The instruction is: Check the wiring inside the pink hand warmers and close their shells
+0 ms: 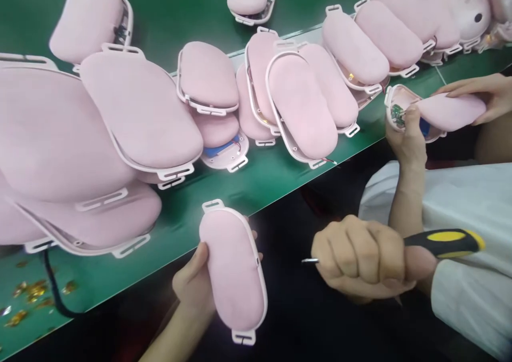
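Observation:
My left hand grips a pink oval casing with a white rim and a slotted tab at each end. Its thumb lies on the near side and fingertips show at the far edge. To the right, my right hand is closed in a fist around a screwdriver with a black and yellow handle. The metal tip pokes out past the fist, pointing left toward the casing but apart from it. Most of the shaft is hidden by the fingers.
Several similar pink casings lie stacked along the green table, some with wires or blue parts showing. At the right, a co-worker's hands hold an opened casing with a green circuit board. Gold-coloured bits and a black cable are at lower left.

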Available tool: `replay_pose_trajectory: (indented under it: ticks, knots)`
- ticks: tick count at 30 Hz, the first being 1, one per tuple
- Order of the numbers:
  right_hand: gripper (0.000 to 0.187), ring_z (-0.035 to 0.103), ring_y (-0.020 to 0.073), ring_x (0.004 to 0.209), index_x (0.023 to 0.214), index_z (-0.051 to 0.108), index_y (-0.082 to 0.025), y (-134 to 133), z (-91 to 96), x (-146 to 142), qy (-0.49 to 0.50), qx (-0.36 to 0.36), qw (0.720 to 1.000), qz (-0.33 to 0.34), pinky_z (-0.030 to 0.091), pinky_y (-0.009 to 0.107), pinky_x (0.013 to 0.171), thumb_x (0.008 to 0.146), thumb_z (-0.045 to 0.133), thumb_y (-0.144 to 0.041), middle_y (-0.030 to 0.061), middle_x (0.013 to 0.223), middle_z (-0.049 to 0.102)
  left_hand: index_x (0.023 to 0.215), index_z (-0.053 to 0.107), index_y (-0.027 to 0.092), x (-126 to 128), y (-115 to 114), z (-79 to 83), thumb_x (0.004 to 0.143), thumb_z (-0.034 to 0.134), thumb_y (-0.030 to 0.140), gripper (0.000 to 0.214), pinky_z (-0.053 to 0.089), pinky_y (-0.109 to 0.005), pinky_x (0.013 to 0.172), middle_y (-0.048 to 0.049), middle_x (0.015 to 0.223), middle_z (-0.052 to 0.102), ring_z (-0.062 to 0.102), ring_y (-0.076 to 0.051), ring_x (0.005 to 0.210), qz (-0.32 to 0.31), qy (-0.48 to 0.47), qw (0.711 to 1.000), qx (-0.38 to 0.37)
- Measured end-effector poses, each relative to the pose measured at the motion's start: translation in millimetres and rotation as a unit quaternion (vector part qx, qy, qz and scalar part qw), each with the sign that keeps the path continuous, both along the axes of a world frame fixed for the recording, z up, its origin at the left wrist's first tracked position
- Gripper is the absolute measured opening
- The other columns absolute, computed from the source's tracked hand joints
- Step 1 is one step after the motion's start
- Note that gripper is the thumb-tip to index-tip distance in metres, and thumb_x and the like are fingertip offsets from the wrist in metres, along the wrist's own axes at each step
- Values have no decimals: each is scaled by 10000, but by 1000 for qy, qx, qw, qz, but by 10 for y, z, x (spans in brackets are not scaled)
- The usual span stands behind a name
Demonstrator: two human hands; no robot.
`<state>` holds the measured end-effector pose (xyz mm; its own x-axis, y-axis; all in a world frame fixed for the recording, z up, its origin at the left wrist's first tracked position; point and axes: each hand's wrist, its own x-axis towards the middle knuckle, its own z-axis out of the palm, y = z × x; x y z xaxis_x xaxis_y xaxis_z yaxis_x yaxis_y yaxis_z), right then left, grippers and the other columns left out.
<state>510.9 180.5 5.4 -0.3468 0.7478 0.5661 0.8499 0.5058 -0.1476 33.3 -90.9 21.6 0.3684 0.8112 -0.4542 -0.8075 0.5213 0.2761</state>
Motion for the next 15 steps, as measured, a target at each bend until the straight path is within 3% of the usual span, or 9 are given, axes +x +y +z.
replay_pose_trajectory:
  ticks: [1, 4, 6, 8, 9, 11, 13, 15]
  knots:
    - [174, 696, 220, 951, 1104, 777, -532, 14, -67, 59, -112, 81, 990, -23, 645, 433, 739, 944, 706, -536, -97, 876, 803, 1418, 750, 212, -6, -19, -22, 1037, 640, 459, 467, 695, -528, 981, -172, 1349, 797, 824, -394, 1101, 5, 8, 1000, -4]
    - [531, 703, 177, 964, 1121, 739, -518, 28, -134, 138, -363, 251, 894, -73, 666, 310, 595, 658, 922, -332, -137, 894, 778, 1491, 696, 273, -39, -83, -83, 1028, 649, 427, 490, 686, -546, 1016, -124, 1398, 783, 804, -393, 1173, 40, 40, 997, -43]
    - [632, 703, 160, 995, 1089, 743, -493, 20, -81, 121, -492, 315, 806, -87, 662, 253, 551, 556, 940, -218, -128, 910, 775, 1516, 672, 279, -59, -105, -103, 1024, 650, 412, 510, 691, -528, 1014, -114, 1399, 785, 799, -386, 1194, 50, 53, 995, -67]
    - [586, 703, 132, 1038, 1000, 764, -453, -2, 25, 57, -614, 369, 692, -92, 658, 197, 572, 531, 939, -149, -115, 917, 776, 1515, 673, 246, -62, -107, -108, 1022, 647, 413, 521, 701, -519, 989, -133, 1367, 799, 814, -388, 1150, 37, 46, 996, -61]
    - [530, 700, 116, 1065, 949, 772, -428, -16, 90, 14, -649, 380, 653, -91, 660, 177, 623, 543, 934, -128, -111, 921, 778, 1508, 679, 220, -56, -105, -109, 1025, 642, 422, 526, 705, -514, 978, -148, 1352, 803, 823, -388, 1121, 26, 39, 998, -50]
    - [366, 686, 83, 1109, 890, 779, -378, -40, 230, -75, -685, 372, 620, -83, 643, 157, 808, 634, 896, -145, -104, 969, 796, 1493, 693, 184, -29, -111, -120, 1042, 611, 475, 542, 712, -483, 956, -166, 1342, 804, 835, -371, 1076, 16, 35, 999, -28]
    - [230, 662, 61, 1128, 891, 782, -352, -61, 353, -152, -699, 356, 616, -74, 545, 153, 1015, 729, 832, -196, -99, 1079, 813, 1542, 654, 206, 0, -136, -149, 1070, 537, 558, 600, 724, -444, 906, -154, 1336, 809, 838, -348, 1062, 32, 57, 998, -18]
    - [172, 638, 67, 1131, 879, 783, -356, -119, 421, -234, -699, 361, 613, -74, 429, 147, 1107, 741, 823, -260, -87, 1153, 815, 1651, 525, 266, 14, -174, -191, 1087, 453, 621, 670, 729, -454, 870, -124, 1327, 818, 832, -350, 1078, 48, 102, 993, -16]
